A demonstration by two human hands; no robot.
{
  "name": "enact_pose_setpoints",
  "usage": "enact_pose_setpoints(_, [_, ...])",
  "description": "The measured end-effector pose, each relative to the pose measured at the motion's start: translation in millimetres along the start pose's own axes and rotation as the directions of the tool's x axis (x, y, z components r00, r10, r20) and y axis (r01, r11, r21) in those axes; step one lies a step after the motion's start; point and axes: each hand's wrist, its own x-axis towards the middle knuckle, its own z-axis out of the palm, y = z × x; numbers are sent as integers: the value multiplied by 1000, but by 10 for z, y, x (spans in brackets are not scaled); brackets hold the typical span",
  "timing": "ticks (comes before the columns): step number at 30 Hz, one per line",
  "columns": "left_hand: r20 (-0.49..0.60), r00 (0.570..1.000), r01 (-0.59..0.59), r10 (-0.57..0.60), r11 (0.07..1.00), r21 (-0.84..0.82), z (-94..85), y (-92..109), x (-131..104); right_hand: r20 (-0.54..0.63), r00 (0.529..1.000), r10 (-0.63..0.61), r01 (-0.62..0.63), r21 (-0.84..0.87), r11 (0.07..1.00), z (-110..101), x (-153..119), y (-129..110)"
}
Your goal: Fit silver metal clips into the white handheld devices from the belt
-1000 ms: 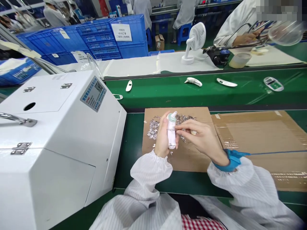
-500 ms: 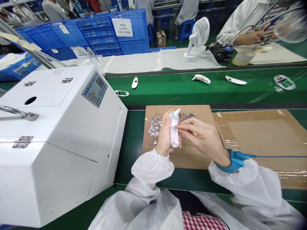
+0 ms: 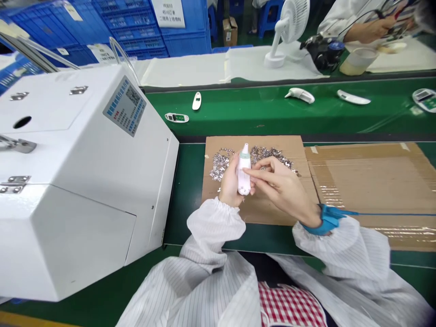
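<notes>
1. Handling looks partway: the white device (image 3: 243, 184) has its tip (image 3: 245, 148) and collar (image 3: 244, 156) on; loose metal pieces (image 3: 220, 164) lie on the cardboard (image 3: 269, 214).
2. Above the cardboard, the left hand (image 3: 230, 184) clamps its fingers around the device; the right hand (image 3: 284, 187) touches its front, pinching or not I cannot tell.
3. The tip points away from the person, long axis running near-to-far.

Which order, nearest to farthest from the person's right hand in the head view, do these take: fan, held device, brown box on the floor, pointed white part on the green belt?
1. Held device: in the left hand, touching the right hand.
2. Pointed white part: ahead, on the green belt.
3. Fan: beyond the belt.
4. Brown box: behind, left of the fan.
</notes>
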Motion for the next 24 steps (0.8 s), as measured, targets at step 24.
enact_pose_setpoints(24, [-185,983,-48,19,987,-154,-556,36,-94,575,742,344,-294,-181,939,364,-130,220])
